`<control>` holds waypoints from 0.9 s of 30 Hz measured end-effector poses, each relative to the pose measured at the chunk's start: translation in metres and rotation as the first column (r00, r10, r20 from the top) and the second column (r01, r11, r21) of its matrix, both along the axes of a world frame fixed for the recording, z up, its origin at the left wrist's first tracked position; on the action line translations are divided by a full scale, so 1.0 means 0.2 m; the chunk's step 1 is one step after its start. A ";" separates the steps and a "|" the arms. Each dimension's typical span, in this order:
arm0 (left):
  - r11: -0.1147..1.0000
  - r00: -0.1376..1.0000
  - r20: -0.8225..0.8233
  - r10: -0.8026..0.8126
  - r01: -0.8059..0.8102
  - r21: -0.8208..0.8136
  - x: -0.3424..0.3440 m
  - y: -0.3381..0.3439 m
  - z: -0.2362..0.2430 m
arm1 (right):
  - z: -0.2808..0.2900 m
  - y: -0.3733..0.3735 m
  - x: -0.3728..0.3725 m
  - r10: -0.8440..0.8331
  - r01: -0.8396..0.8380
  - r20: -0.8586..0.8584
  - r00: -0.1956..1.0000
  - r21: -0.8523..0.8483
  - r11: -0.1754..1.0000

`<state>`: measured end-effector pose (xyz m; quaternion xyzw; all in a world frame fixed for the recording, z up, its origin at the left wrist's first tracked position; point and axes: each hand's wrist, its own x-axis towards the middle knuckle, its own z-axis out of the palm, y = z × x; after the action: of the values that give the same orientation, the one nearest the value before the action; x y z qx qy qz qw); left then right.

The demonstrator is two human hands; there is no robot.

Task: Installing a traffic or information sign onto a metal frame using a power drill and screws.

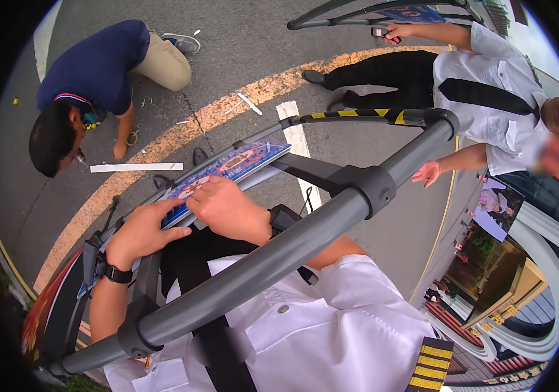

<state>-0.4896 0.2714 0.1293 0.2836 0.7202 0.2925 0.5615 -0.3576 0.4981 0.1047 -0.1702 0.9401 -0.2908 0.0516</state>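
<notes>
A blue sign plate [253,151] with red-and-white round markings is fixed to a dark grey metal frame [292,227] in front of me. My left hand [142,236] rests on the plate's near left edge, thumb apart from the fingers. My right hand [219,212] is on the plate beside it, fingers curled; what they hold, if anything, is hidden. Both wrists wear dark bands. A thick tube of the frame crosses over my forearms, and a yellow-black striped bar [354,115] lies beyond the plate.
A crouching person in navy [99,62] reaches to the pavement near white strips [135,167]. A person in white shirt and black tie [465,72] stands at right, one hand holding a small dark object [378,32]. Another metal frame is at top; a building arch [534,235] is beyond.
</notes>
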 end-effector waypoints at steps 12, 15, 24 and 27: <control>0.984 0.952 -0.268 -0.149 0.170 0.060 0.00 0.04 -0.02 | 0.01 -0.01 0.00 -0.032 0.032 0.007 0.999 -0.009 0.999; 0.962 0.911 -0.367 -0.188 0.247 0.119 0.01 0.04 -0.03 | 0.01 0.00 0.01 -0.031 0.032 0.050 0.998 -0.013 0.999; 0.920 0.841 -0.472 -0.265 0.367 0.137 -0.01 0.05 0.00 | 0.03 0.02 -0.01 -0.050 0.052 0.061 0.997 -0.029 0.998; 0.908 0.819 -0.492 -0.295 0.401 0.122 0.01 0.05 -0.02 | 0.03 0.03 0.00 -0.053 0.057 0.080 0.995 -0.047 0.997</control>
<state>-0.4883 0.2817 0.1256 0.5328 0.7316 0.1861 0.3824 -0.3582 0.5035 0.1111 -0.1339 0.9343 -0.3215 0.0766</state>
